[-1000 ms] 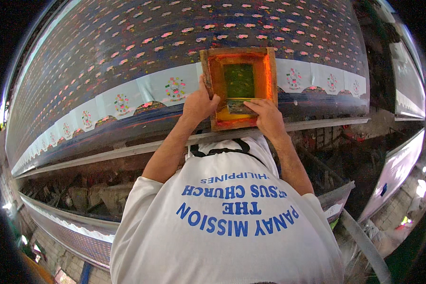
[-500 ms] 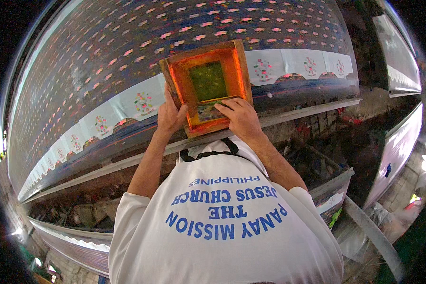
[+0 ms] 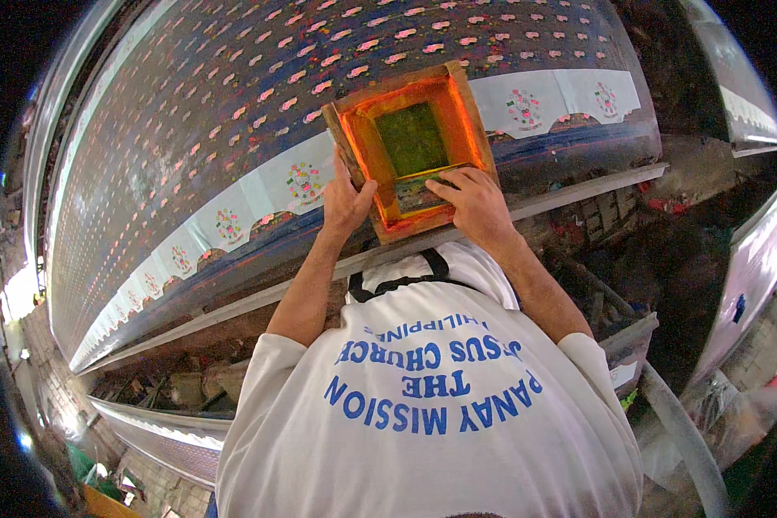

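A wooden screen-printing frame (image 3: 482, 129), stained orange inside with a dark greenish mesh window, lies over the strip of white scalloped cloth pieces (image 3: 272, 200) on a long printing table. My left hand (image 3: 347, 205) is closed on the frame's left side, thumb on the near left part of the rim. Inside the near end of the frame rests a squeegee (image 3: 416, 193), a flat bar lying crosswise. My right hand (image 3: 479, 207) reaches over the frame's near right corner, with bent fingers closed on the squeegee. Colourful round prints show on the cloth at both sides of the frame.
The long table (image 3: 233, 95) is spotted with rows of pink marks and has a pale rail (image 3: 578, 192) along its near edge. Another table (image 3: 742, 276) stands at the right, and one (image 3: 160, 436) lies behind me at lower left. Dark clutter fills the gap beneath the rail.
The whole view has shifted, so table, frame and hands appear farther right. Both hands keep their holds, and the frame stays at about the same place on the cloth strip.
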`<state>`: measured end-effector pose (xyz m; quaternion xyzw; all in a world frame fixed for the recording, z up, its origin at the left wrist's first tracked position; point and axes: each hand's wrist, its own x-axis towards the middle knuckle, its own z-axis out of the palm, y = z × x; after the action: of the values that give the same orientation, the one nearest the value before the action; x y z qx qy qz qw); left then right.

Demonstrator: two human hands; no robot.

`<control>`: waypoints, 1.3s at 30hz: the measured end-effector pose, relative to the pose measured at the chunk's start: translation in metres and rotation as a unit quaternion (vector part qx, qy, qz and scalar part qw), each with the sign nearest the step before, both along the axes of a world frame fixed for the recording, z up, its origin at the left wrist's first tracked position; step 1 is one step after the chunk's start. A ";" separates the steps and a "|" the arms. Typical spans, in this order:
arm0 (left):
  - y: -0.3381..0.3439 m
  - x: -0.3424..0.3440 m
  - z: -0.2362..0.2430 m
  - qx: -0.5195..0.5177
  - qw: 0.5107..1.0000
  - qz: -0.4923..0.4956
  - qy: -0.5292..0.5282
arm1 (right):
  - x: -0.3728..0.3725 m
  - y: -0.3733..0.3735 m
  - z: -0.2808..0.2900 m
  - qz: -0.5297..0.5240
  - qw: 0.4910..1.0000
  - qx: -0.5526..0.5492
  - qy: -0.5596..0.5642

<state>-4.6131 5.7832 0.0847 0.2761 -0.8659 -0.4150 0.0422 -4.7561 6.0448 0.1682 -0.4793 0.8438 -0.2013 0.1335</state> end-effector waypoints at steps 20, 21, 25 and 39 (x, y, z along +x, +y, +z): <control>-0.001 -0.002 0.005 0.065 0.997 -0.024 0.045 | -0.054 -0.031 -0.011 0.080 0.996 -0.038 -0.010; -0.002 -0.004 0.005 0.078 0.996 -0.022 0.049 | -0.064 -0.043 -0.015 0.084 0.995 -0.050 0.006; -0.002 -0.001 0.006 0.089 0.994 -0.030 0.050 | -0.099 -0.100 -0.025 0.086 0.992 -0.079 0.053; -0.009 0.010 -0.022 0.070 0.996 0.001 0.054 | -0.028 -0.023 -0.008 0.203 0.979 0.008 -0.022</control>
<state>-4.6035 5.7742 0.0629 0.2567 -0.8308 -0.4889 0.0702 -4.7844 6.0214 0.1600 -0.6351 0.7272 -0.1740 0.1937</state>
